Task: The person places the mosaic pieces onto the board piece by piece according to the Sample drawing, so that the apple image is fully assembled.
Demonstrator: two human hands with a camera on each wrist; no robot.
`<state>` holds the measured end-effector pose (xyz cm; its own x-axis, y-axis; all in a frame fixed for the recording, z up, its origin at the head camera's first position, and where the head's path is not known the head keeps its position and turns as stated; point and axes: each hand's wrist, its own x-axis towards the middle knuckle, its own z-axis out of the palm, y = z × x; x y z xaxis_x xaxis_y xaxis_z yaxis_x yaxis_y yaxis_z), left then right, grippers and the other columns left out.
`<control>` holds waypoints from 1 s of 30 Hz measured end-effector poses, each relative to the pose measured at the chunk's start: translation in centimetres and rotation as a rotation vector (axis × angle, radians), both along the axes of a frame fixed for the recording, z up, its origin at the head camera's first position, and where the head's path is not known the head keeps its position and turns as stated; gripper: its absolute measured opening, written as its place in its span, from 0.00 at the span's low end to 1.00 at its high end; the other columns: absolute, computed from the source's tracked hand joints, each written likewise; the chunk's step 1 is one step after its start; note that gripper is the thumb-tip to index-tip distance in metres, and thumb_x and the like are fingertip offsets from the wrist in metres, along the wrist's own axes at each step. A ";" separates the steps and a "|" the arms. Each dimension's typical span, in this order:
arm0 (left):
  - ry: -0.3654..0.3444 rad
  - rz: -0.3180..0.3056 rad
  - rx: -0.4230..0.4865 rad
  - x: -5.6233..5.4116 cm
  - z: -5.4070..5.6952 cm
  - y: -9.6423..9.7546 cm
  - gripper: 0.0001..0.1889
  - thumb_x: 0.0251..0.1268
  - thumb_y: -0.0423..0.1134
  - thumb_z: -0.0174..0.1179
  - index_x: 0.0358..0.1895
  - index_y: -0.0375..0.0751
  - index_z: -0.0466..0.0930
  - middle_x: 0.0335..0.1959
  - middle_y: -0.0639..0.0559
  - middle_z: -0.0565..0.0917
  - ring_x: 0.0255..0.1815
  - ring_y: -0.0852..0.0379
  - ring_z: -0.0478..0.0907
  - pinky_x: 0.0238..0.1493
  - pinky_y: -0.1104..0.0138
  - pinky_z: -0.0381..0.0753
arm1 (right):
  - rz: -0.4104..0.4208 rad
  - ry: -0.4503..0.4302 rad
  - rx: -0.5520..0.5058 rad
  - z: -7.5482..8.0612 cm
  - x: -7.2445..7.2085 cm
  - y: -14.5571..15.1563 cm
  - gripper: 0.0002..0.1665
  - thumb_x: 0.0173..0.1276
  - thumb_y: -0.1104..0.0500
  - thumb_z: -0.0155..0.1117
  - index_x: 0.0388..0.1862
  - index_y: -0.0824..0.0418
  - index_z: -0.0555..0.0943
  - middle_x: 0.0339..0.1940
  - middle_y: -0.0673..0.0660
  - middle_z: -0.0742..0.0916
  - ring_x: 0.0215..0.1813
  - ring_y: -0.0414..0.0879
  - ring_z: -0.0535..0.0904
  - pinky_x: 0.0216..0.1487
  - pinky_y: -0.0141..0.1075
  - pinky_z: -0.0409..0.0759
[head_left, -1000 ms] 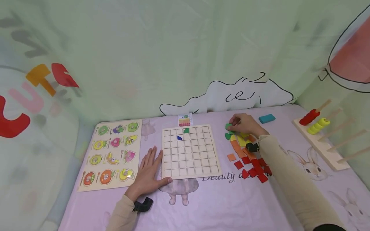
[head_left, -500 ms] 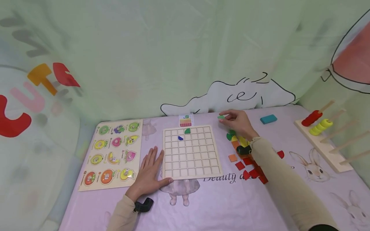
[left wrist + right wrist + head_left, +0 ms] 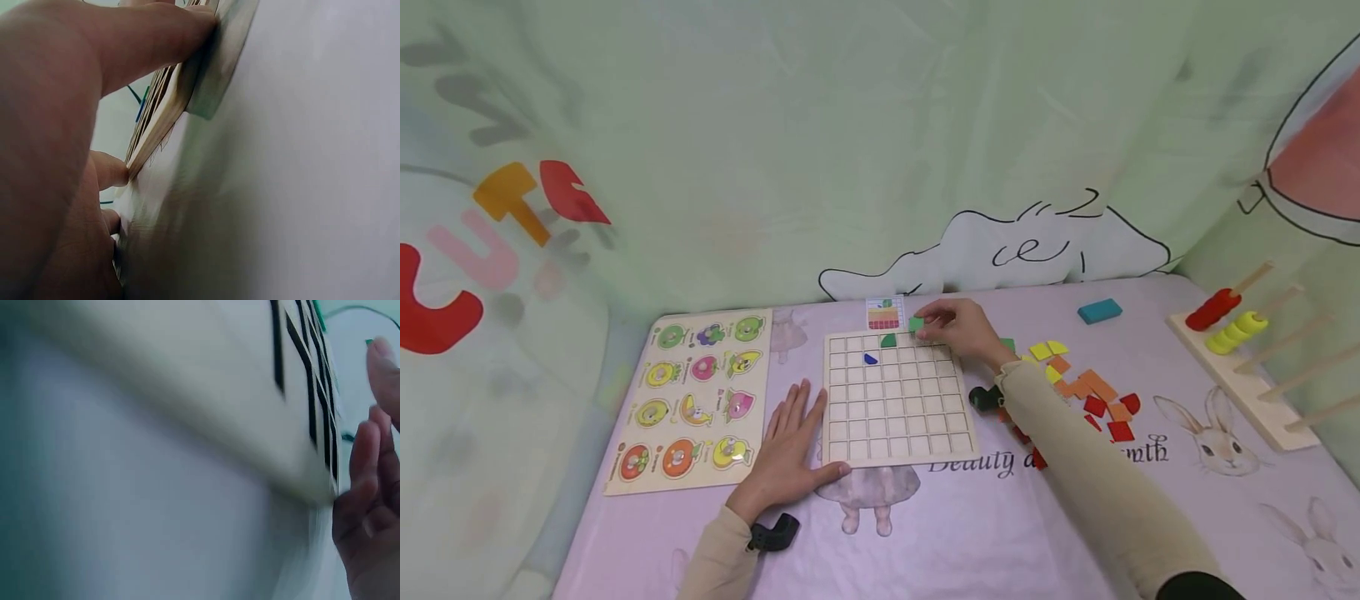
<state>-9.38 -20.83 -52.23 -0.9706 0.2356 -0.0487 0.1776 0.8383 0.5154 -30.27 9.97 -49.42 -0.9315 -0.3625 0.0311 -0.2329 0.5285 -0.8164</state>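
Note:
My right hand (image 3: 958,327) pinches a small green square tile (image 3: 916,323) over the top edge of a wooden grid board (image 3: 898,404). In the right wrist view the board is blurred close up, with the fingers (image 3: 376,453) at the right. A green quarter-round tile (image 3: 888,341) lies in the board's top row, and a blue rounded piece (image 3: 870,359) sits in the row below. My left hand (image 3: 785,446) lies flat with fingers spread at the board's left side, its thumb at the lower left corner. The left wrist view shows that thumb (image 3: 156,40) against the board's edge.
Behind the board lies a small pattern card (image 3: 884,312). A fruit puzzle board (image 3: 688,400) is at the left. Loose yellow, orange and red tiles (image 3: 1097,383) are spread under and beyond my right forearm. A teal block (image 3: 1100,311) and a bead peg stand (image 3: 1243,379) are at the right.
My right hand has carried the green tile left from the loose tiles to the board's top edge. More of the loose tiles now show beyond the forearm. The left hand has stayed in place.

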 end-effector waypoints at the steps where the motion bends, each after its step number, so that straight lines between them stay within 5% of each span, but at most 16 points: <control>1: -0.002 -0.002 -0.004 0.0 0.0 0.0 0.59 0.61 0.64 0.70 0.87 0.38 0.49 0.89 0.37 0.42 0.90 0.38 0.35 0.85 0.42 0.39 | 0.014 -0.001 0.021 0.0 0.1 -0.3 0.18 0.66 0.59 0.80 0.53 0.61 0.90 0.46 0.59 0.89 0.45 0.51 0.81 0.49 0.39 0.77; 15: 0.051 0.069 0.068 -0.1 0.1 0.3 0.59 0.51 0.62 0.79 0.84 0.42 0.61 0.84 0.35 0.54 0.81 0.35 0.49 0.77 0.37 0.55 | 0.098 -0.046 0.144 0.3 0.2 -1.8 0.21 0.63 0.58 0.82 0.55 0.60 0.91 0.42 0.56 0.88 0.40 0.47 0.77 0.47 0.38 0.73; 22: 0.064 0.091 0.126 -0.3 0.1 0.2 0.59 0.45 0.57 0.85 0.82 0.43 0.66 0.60 0.45 0.72 0.58 0.49 0.65 0.62 0.51 0.66 | 0.070 -0.065 0.131 0.2 0.0 -1.4 0.16 0.66 0.59 0.79 0.52 0.61 0.91 0.40 0.55 0.88 0.41 0.47 0.78 0.48 0.37 0.74; 30: 0.037 0.070 0.099 -0.3 0.1 0.0 0.58 0.48 0.55 0.84 0.83 0.40 0.63 0.45 0.57 0.72 0.47 0.58 0.64 0.53 0.60 0.66 | 0.059 -0.076 0.130 0.1 -0.2 -1.8 0.14 0.67 0.60 0.79 0.50 0.61 0.91 0.39 0.55 0.89 0.40 0.47 0.78 0.47 0.37 0.73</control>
<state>-9.70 -20.81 -52.14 -0.9856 0.1689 0.0071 0.1405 0.7947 0.5905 -30.47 8.19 -49.36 -0.9061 -0.4134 -0.0897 -0.2070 0.6182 -0.7583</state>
